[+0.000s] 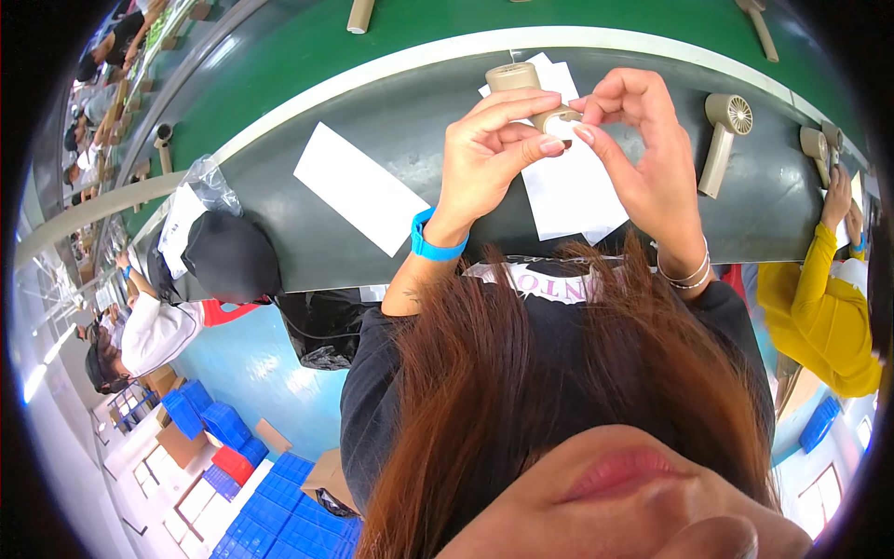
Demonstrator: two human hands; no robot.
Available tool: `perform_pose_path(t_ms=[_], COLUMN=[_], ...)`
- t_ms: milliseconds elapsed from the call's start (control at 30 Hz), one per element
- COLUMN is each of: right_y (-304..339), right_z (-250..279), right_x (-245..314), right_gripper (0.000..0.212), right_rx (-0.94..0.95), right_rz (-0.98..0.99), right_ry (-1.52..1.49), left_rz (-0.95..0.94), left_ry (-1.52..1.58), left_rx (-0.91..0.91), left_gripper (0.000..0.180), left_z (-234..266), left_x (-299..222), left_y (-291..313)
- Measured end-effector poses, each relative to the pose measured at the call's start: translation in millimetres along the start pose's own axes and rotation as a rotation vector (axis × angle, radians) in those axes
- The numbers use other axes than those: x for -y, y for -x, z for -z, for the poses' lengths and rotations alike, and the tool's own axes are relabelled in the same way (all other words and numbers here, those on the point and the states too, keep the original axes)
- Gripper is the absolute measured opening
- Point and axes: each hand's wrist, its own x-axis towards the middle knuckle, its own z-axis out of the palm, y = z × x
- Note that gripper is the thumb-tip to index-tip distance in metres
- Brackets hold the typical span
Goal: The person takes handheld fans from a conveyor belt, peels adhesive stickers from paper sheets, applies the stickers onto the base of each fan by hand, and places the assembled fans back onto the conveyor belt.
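A beige handheld fan point(514, 78) is held over the dark work surface by my left hand point(492, 149), its fingers wrapped round the handle and its head pointing away from me. The handle's end shows a white patch point(561, 128) facing my right hand. With thumb and fingertips pinched at that end, my right hand point(649, 140) touches something small and thin that I cannot make out. White paper sheets point(570, 200) lie beneath both hands. Farther right, another beige handheld fan point(722, 140) rests on the surface.
A blank white sheet point(361, 189) lies to the left, with a clear plastic bag point(212, 186) beyond it. Behind the white rail point(410, 58) runs a green belt point(466, 20) carrying more fans. A co-worker in a yellow sleeve point(824, 289) works at the right beside further fans point(815, 149).
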Motion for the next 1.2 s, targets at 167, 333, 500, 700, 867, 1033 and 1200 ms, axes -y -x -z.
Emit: perform_pose_path(t_ms=[167, 333, 500, 700, 867, 1033, 1200], right_y=[10.2, 0.3, -4.0, -4.7, -3.8, -4.1, -5.8], right_z=[4.2, 7.3, 0.1, 1.7, 2.2, 1.8, 2.9], right_x=[14.0, 7.0, -8.7, -7.6, -8.6, -6.1, -5.9], right_gripper=[0.032, 0.033, 0.033, 0.031, 0.031, 0.031, 0.03], right_rx=[0.092, -0.005, 0.074, 0.102, 0.112, 0.122, 0.123], right_rz=[0.206, 0.165, -0.072, -0.1, -0.109, -0.111, -0.105], right_ry=[0.252, -0.121, -0.272, -0.253, -0.253, -0.237, -0.216], left_rz=[-0.017, -0.012, 0.0, -0.006, -0.028, 0.016, 0.019], left_ry=[-0.024, 0.03, 0.076, 0.054, 0.02, 0.045, 0.049], left_rx=[-0.001, -0.012, 0.043, 0.048, 0.057, 0.034, 0.036], left_gripper=[0.035, 0.034, 0.037, 0.036, 0.035, 0.035, 0.034], left_z=[8.5, 12.6, 11.5, 11.1, 11.9, 10.2, 9.7], left_x=[3.7, -0.4, 2.8, 3.9, 7.6, 2.3, 2.9], left_y=[-3.4, -5.1, -3.7, -3.1, -2.9, -1.3, -2.9])
